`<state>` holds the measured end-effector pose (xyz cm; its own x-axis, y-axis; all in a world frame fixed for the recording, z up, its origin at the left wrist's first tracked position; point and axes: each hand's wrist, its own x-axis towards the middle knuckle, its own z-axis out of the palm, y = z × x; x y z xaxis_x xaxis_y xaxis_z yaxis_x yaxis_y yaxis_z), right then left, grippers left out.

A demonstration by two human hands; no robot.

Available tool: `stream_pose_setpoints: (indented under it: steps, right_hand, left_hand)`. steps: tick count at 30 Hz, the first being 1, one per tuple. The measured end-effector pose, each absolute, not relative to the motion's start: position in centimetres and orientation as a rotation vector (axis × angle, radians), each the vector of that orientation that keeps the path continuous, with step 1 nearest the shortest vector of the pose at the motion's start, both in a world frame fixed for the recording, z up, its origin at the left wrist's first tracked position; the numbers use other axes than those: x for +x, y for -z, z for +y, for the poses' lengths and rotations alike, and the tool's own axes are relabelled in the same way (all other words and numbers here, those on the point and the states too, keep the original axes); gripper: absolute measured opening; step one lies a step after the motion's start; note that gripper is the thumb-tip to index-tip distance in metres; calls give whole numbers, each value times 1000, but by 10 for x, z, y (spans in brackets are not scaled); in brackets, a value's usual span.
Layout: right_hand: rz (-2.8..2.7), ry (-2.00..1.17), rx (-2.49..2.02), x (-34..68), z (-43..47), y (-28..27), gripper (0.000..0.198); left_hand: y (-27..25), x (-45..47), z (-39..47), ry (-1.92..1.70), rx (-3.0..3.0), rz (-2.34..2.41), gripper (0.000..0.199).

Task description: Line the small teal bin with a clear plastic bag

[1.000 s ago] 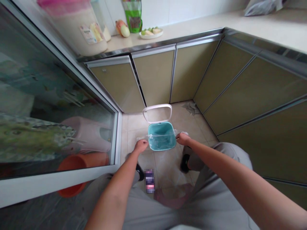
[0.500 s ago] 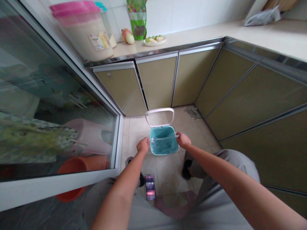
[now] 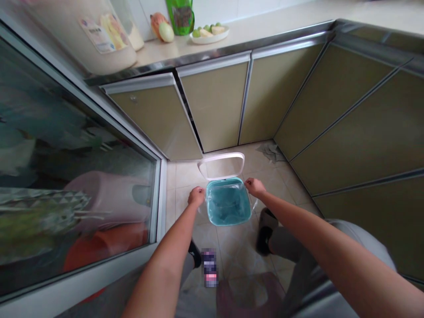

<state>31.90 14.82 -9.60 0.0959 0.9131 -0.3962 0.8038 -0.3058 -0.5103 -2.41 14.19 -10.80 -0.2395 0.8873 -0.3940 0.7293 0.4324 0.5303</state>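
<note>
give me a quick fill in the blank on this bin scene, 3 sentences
The small bin on the floor is ____ in colour.
The bin's white lid stands ____.
The left hand and right hand hold a clear plastic ____ at the bin's rim.

Missing words: teal; open; bag

The tiled floor (image 3: 185, 174) bears a teal bin (image 3: 228, 207) between both hands; a crumpled rag (image 3: 270, 151) lies beyond the right hand (image 3: 254, 187).
</note>
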Motion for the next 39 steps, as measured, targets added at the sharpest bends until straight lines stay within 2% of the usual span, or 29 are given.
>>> stream_pose_setpoints:
  steps: [4, 10, 19, 22, 27, 33, 39]
  right_hand:
    - [-1649, -1040, -2201, 316, 173, 111, 28]
    - [-1534, -1172, -2186, 311, 193, 136, 27]
    - [-1275, -1299, -2180, 308, 184, 148, 23]
    - [-1070, -1308, -2139, 312, 186, 127, 20]
    - [-696, -1439, -1865, 324, 202, 64, 26]
    - [-860, -1610, -1685, 330, 196, -2, 34]
    - [-973, -1647, -1689, 326, 174, -22, 41]
  left_hand:
    - [125, -25, 167, -458, 1224, 1958, 14]
    - [145, -19, 192, -502, 1048, 1916, 18]
    - [151, -13, 185, -509, 793, 1872, 15]
    - [134, -16, 187, -618, 736, 1888, 20]
    - [87, -25, 193, -840, 668, 1801, 33]
    - [38, -20, 175, -968, 559, 1611, 49]
    - [13, -11, 154, -882, 707, 1603, 56]
